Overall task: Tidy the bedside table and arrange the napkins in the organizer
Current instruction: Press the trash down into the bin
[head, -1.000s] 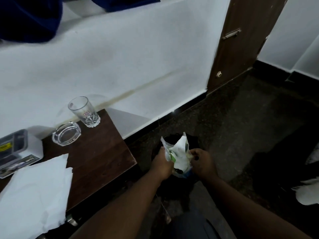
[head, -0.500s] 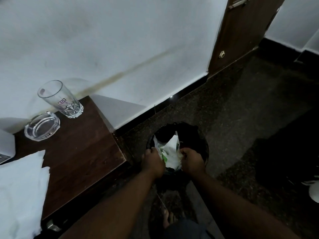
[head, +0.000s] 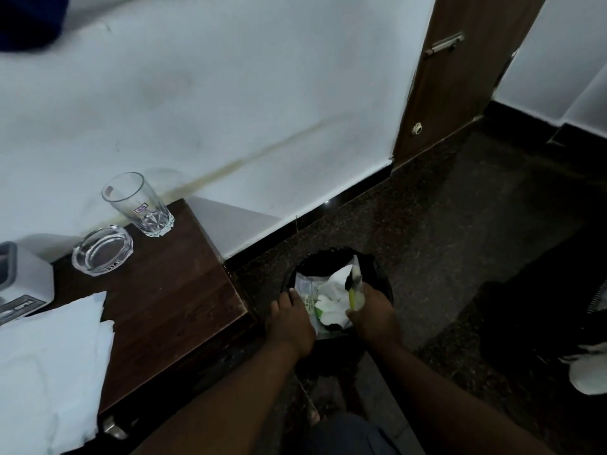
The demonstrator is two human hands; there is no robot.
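Fingers [head: 293, 293] of the left hand [head: 290, 323] curl over the near-left edge of a crumpled plastic wrapper [head: 307, 285], pinching it against the thumb. The right hand [head: 374, 313] grips the wrapper's opposite side, where a yellow-green strip sticks up out of the fist; its fingertips are hidden behind the back of the hand, so how they lie cannot be told. Between the two sets of fingers the wrapper is spread apart, with crumpled white tissue [head: 331, 300] bunched inside it. Directly under the fingers stands a black waste bin [head: 377, 262] on the dark speckled floor [head: 443, 224], and the wrapper sits in its mouth.

Left of the fingers, just beside the bin, is the wooden bedside table [head: 170, 290]. On its near-left part, well apart from the fingers, lies a loose stack of white napkins [head: 49, 356], overhanging the front edge. Further left and beyond the napkins sits a white box [head: 29, 277], only partly in view. Beyond the left fingers, toward the white wall [head: 230, 93], a glass ashtray [head: 102, 249] and an upright drinking glass [head: 138, 205] stand near each other. Far beyond the right fingers is a brown door [head: 460, 77].
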